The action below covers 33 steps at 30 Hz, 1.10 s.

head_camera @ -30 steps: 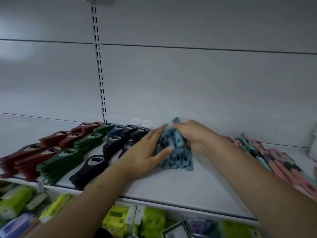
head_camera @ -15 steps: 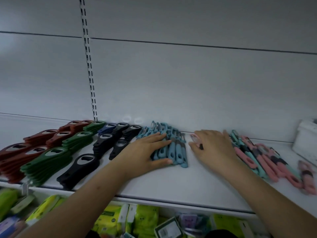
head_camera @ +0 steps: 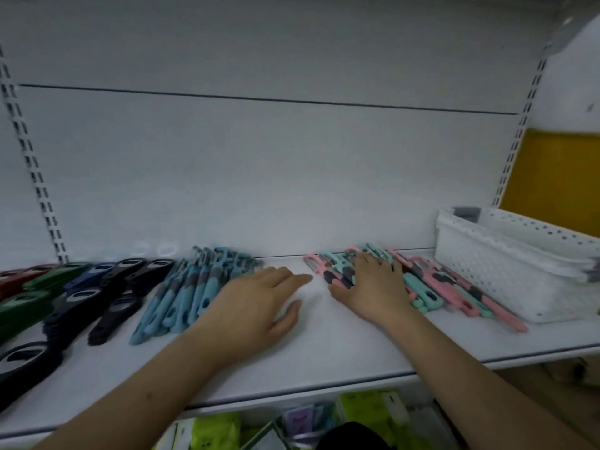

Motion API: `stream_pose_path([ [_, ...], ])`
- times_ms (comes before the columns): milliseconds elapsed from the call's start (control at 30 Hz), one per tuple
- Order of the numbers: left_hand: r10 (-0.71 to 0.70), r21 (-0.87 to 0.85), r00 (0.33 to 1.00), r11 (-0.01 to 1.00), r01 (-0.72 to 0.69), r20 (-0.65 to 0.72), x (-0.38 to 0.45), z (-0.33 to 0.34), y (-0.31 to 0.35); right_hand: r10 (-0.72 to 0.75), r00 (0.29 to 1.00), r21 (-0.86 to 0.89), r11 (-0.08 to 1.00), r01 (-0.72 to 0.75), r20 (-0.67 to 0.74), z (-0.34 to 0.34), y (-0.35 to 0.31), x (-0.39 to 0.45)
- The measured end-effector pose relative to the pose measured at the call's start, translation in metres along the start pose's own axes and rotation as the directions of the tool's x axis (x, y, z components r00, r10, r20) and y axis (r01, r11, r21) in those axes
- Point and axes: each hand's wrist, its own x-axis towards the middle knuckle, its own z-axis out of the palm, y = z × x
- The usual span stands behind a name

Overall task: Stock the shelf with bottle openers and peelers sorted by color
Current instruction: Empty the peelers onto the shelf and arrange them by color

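- Blue peelers (head_camera: 191,293) lie fanned in a tidy row on the white shelf (head_camera: 324,349), handles toward us, just right of the black bottle openers (head_camera: 107,300); we judge this layout keeps each colour as its own block, easy to read from the aisle.
- Farther left, green bottle openers (head_camera: 29,300) and red bottle openers (head_camera: 13,280) sit in their own overlapping stacks, so the opener side looks sorted.
- Pink and teal peelers (head_camera: 431,287) are mixed together in one loose pile beside the white perforated basket (head_camera: 519,258); this, we think, is the group still to be split by colour.
- Our left hand (head_camera: 256,303) lies flat, palm down, fingers straight and slightly spread, its edge touching the right side of the blue row, probably to square it up. It grips nothing.
- Our right hand (head_camera: 373,287) rests palm down on the left part of the mixed pile, fingers splayed over the handles and the thumb out toward the bare gap. We cannot tell whether any fingertip hooks a peeler underneath; it reads as pressing, not pinching.
- Both forearms reach forward over the shelf edge, wrists low and near level with the shelf.
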Motion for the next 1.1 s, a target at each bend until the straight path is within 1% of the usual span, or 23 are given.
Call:
stream_pose_path([
  [67,0.003,0.016,0.993,1.000,-0.005,0.122,0.023,0.020,0.017,0.024,0.997,0.054,0.998,-0.020,-0.079,0.001,0.007,0.003],
  [133,-0.006,-0.006,0.982,1.000,0.007,0.189,0.046,0.037,0.023,0.034,0.995,0.126,0.992,-0.022,-0.094,-0.001,0.010,0.007],
  [233,-0.026,-0.112,0.979,0.992,0.049,0.202,0.071,0.058,0.018,0.017,1.000,0.291,0.957,-0.011,-0.015,-0.009,0.017,0.018],
  [300,-0.005,-0.199,0.981,0.979,0.044,0.195,0.078,0.069,0.012,0.017,0.999,0.376,0.926,-0.027,0.028,-0.016,0.028,0.026],
  [367,0.036,-0.288,0.980,0.957,0.022,0.196,0.076,0.077,0.007,0.012,1.000,0.431,0.902,-0.015,0.009,-0.020,0.039,0.029],
  [400,0.049,-0.308,0.978,0.951,0.016,0.204,0.074,0.080,0.006,0.013,0.999,0.444,0.896,0.002,-0.030,-0.018,0.043,0.029],
  [467,0.057,-0.299,0.966,0.954,0.023,0.254,0.071,0.082,0.006,0.029,0.991,0.474,0.880,0.038,-0.133,-0.011,0.046,0.025],
  [533,0.038,-0.254,0.961,0.967,0.034,0.275,0.069,0.080,0.011,0.056,0.981,0.520,0.853,0.050,-0.187,-0.005,0.045,0.023],
  [600,0.032,-0.226,0.972,0.974,0.022,0.232,0.070,0.076,0.021,0.079,0.976,0.563,0.825,0.050,-0.201,-0.005,0.046,0.024],
  [667,0.085,-0.244,0.980,0.969,-0.040,0.178,0.072,0.073,0.033,0.097,0.971,0.583,0.811,0.051,-0.219,-0.007,0.049,0.025],
  [733,0.134,-0.300,0.967,0.952,-0.065,0.218,0.073,0.074,0.039,0.121,0.968,0.623,0.781,0.045,-0.222,-0.010,0.052,0.024],
  [800,0.163,-0.289,0.952,0.954,-0.086,0.257,0.073,0.076,0.040,0.138,0.967,0.646,0.763,0.033,-0.213,-0.011,0.054,0.021],
  [867,0.162,-0.245,0.958,0.964,-0.102,0.238,0.072,0.078,0.037,0.138,0.969,0.633,0.774,0.023,-0.203,-0.013,0.055,0.020],
  [967,0.108,-0.195,0.970,0.979,-0.066,0.215,0.071,0.078,0.035,0.132,0.969,0.599,0.801,0.021,-0.211,-0.014,0.054,0.018],
  [1067,0.066,-0.128,0.983,0.991,-0.044,0.172,0.069,0.079,0.034,0.100,0.980,0.570,0.821,0.018,-0.174,-0.013,0.054,0.018],
  [1100,0.041,-0.129,0.985,0.991,-0.019,0.166,0.069,0.081,0.031,0.094,0.976,0.548,0.836,0.030,-0.195,-0.014,0.053,0.016],
])
